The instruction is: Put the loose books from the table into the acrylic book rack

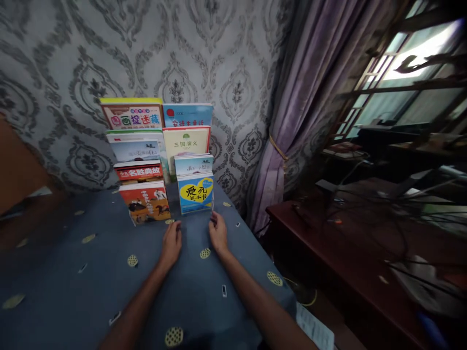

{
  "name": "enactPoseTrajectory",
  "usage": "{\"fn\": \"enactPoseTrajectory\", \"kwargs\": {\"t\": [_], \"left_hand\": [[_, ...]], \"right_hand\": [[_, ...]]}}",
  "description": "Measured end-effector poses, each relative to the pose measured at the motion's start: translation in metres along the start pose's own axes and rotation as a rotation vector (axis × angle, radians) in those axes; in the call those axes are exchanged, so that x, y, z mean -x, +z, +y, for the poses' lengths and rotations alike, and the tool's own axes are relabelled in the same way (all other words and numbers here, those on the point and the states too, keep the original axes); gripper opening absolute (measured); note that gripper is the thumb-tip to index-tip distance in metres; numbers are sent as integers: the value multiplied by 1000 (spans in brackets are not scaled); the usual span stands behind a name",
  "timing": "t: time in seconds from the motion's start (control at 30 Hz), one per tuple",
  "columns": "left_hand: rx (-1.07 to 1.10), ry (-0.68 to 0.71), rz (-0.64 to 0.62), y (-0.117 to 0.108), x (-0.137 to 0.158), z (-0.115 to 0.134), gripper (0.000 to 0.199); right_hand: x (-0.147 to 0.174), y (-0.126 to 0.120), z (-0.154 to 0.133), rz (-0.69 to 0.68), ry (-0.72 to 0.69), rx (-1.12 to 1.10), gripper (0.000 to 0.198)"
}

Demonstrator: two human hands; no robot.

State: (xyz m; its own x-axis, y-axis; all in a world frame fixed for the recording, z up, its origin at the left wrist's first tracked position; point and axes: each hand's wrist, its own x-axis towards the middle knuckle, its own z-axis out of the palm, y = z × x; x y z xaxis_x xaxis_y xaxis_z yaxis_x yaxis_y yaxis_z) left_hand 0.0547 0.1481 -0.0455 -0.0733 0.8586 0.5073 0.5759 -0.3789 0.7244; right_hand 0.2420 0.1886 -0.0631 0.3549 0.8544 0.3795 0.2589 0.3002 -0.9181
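Observation:
Two columns of upright books stand in stepped rows, leaning back toward the wall. In front on the right is a blue book [196,204] with a yellow heart on its cover. At the front left stands an orange-red book [134,194] with horse figures. My left hand [172,244] rests on the table just below the orange-red book's right corner, fingers loosely curved and nothing in them. By the lower right corner of the blue book is my right hand [219,235], its fingers apart and holding nothing; whether its fingertips touch the book I cannot tell.
A dark blue patterned cloth [146,291] covers the table. Behind it is a damask wall [237,68], with a tied purple curtain [280,126] to the right. A reddish-brown desk [310,238] with tangled cables stands on the right, below a window. Printed paper [314,326] lies low beside the table.

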Motion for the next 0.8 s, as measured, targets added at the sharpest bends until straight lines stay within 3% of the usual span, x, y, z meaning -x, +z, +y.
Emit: {"fn": "enactPoseTrajectory", "kwargs": {"t": [0.13, 0.33, 0.6, 0.8], "left_hand": [[3, -38, 40, -1, 2, -3, 27], [7, -17, -3, -5, -2, 0, 27], [44, 80, 7, -7, -37, 26, 41], [52, 67, 4, -9, -57, 22, 51]], "right_hand": [[-2, -3, 3, 26, 21, -75, 41], [-5, -2, 2, 20, 41, -104, 40], [-5, -1, 6, 5, 38, -115, 41], [-4, -2, 2, -7, 88, -165, 41]]}}
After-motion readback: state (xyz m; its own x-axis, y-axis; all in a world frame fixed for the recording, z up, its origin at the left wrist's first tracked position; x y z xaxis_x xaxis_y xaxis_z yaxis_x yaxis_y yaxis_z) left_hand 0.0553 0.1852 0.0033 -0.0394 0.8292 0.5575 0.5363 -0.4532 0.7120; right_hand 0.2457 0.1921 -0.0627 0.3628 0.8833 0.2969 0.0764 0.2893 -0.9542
